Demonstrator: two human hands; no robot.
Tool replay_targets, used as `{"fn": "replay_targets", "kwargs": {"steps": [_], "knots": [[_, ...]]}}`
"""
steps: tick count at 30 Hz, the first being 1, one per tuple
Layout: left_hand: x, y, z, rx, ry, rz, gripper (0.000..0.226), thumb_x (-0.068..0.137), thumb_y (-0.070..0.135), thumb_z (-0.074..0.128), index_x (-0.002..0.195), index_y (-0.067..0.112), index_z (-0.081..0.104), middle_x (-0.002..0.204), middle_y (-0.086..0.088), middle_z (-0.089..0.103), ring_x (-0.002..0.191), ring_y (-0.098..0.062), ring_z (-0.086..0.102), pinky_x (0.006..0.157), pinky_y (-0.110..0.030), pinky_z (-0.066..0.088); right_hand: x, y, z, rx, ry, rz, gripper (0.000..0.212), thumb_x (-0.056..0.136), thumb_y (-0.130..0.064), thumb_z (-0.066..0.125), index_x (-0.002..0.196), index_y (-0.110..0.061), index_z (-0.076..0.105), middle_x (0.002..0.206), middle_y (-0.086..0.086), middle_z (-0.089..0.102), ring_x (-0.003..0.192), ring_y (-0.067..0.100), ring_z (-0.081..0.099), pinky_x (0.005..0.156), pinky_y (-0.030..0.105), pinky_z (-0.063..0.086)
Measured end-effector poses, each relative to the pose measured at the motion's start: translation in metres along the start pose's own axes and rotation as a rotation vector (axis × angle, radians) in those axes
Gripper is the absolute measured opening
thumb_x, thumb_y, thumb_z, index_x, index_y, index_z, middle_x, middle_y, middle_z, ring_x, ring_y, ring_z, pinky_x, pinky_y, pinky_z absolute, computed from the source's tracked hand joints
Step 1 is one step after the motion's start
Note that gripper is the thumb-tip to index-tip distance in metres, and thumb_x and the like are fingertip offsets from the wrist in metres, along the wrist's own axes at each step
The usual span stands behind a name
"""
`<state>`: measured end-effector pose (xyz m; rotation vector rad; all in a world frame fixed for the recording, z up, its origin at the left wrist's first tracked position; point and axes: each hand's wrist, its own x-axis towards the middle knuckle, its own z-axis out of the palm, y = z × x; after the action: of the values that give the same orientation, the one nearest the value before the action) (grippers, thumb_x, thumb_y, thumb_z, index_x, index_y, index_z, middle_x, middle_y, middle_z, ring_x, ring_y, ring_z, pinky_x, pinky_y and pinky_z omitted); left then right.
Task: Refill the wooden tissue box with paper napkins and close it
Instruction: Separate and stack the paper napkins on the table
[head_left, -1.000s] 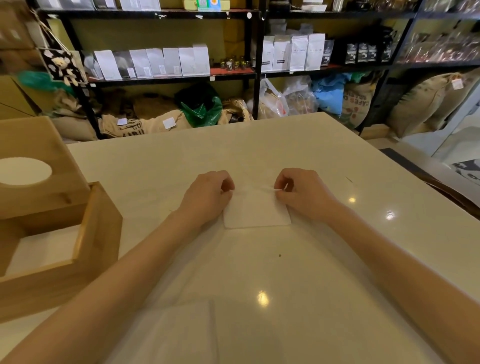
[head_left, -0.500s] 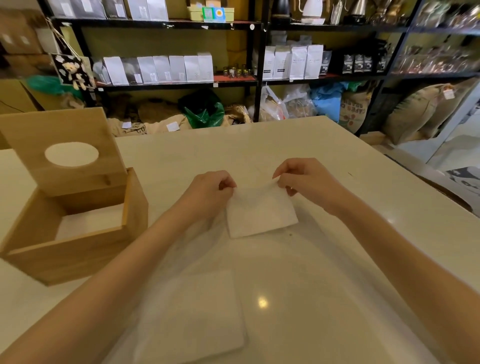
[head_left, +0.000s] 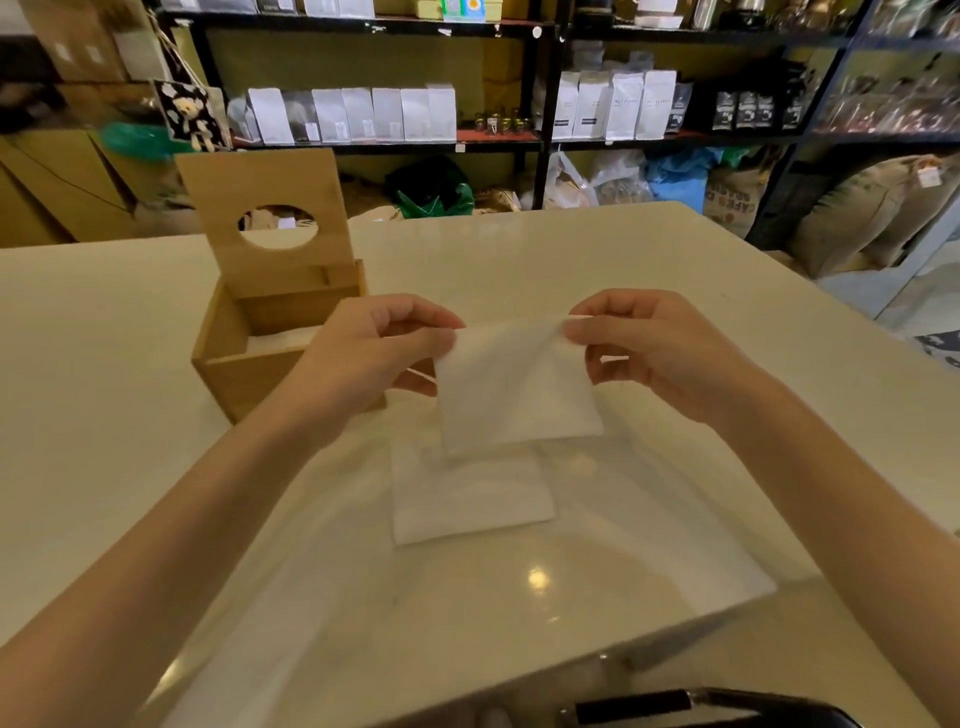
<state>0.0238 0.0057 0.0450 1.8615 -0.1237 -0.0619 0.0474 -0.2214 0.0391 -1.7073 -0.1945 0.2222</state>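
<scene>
A white paper napkin hangs in the air above the table, pinched at its top corners by my left hand and my right hand. Under it a flat stack of napkins lies inside a clear plastic bag. The wooden tissue box stands to the left, just behind my left hand. Its lid, with an oval hole, is raised upright. White napkins show inside the box.
The cream table spreads out all around, its edge near me at the bottom right. A dark chair back sits at the bottom edge. Black shelves with white bags and burlap sacks stand behind.
Both hands have lifted the napkin off the table; it now hangs above the stack. The view has swung left, so the box sits nearer the middle.
</scene>
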Motion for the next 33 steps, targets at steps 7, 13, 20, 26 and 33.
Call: {"fn": "replay_targets", "kwargs": {"steps": [7, 13, 20, 26, 33], "knots": [[-0.025, -0.026, -0.012, 0.031, 0.023, -0.082, 0.011, 0.085, 0.01, 0.06, 0.087, 0.017, 0.069, 0.083, -0.005, 0.071, 0.062, -0.009, 0.067, 0.049, -0.016, 0.054, -0.012, 0.022, 0.027, -0.036, -0.131, 0.221, 0.008, 0.082, -0.01, 0.064, 0.077, -0.011, 0.07, 0.065, 0.003, 0.068, 0.054, 0.014, 0.062, 0.048, 0.028, 0.056], [-0.026, -0.048, -0.008, 0.122, -0.007, -0.199, 0.011, 0.085, 0.009, 0.061, 0.082, 0.016, 0.069, 0.079, -0.007, 0.069, 0.05, -0.005, 0.065, 0.043, -0.016, 0.051, -0.012, 0.038, 0.038, -0.087, -0.124, 0.298, 0.009, 0.083, -0.008, 0.062, 0.077, -0.008, 0.069, 0.06, 0.005, 0.067, 0.049, 0.015, 0.062, 0.047, 0.027, 0.056], [-0.021, -0.06, -0.005, 0.36, 0.014, -0.183, 0.007, 0.085, 0.017, 0.062, 0.083, 0.021, 0.067, 0.069, -0.002, 0.068, 0.037, -0.003, 0.058, 0.039, -0.017, 0.05, -0.008, 0.041, 0.042, -0.256, -0.11, 0.226, 0.007, 0.082, -0.007, 0.061, 0.078, -0.005, 0.066, 0.054, 0.002, 0.063, 0.046, 0.015, 0.06, 0.044, 0.026, 0.052], [-0.022, -0.063, -0.005, 0.388, 0.036, -0.126, 0.006, 0.085, 0.017, 0.062, 0.085, 0.021, 0.067, 0.07, -0.003, 0.068, 0.039, -0.005, 0.058, 0.04, -0.016, 0.05, -0.006, 0.04, 0.046, -0.377, -0.062, 0.191, 0.011, 0.083, -0.006, 0.056, 0.081, 0.001, 0.065, 0.055, 0.006, 0.061, 0.04, 0.014, 0.059, 0.041, 0.025, 0.051], [-0.022, -0.064, -0.002, 0.404, 0.034, -0.128, 0.006, 0.085, 0.017, 0.061, 0.087, 0.021, 0.065, 0.07, 0.001, 0.065, 0.041, -0.005, 0.057, 0.039, -0.011, 0.046, -0.005, 0.043, 0.048, -0.469, -0.028, 0.144, 0.008, 0.082, -0.006, 0.057, 0.082, -0.004, 0.064, 0.051, 0.008, 0.06, 0.035, 0.015, 0.056, 0.037, 0.022, 0.048]]}}
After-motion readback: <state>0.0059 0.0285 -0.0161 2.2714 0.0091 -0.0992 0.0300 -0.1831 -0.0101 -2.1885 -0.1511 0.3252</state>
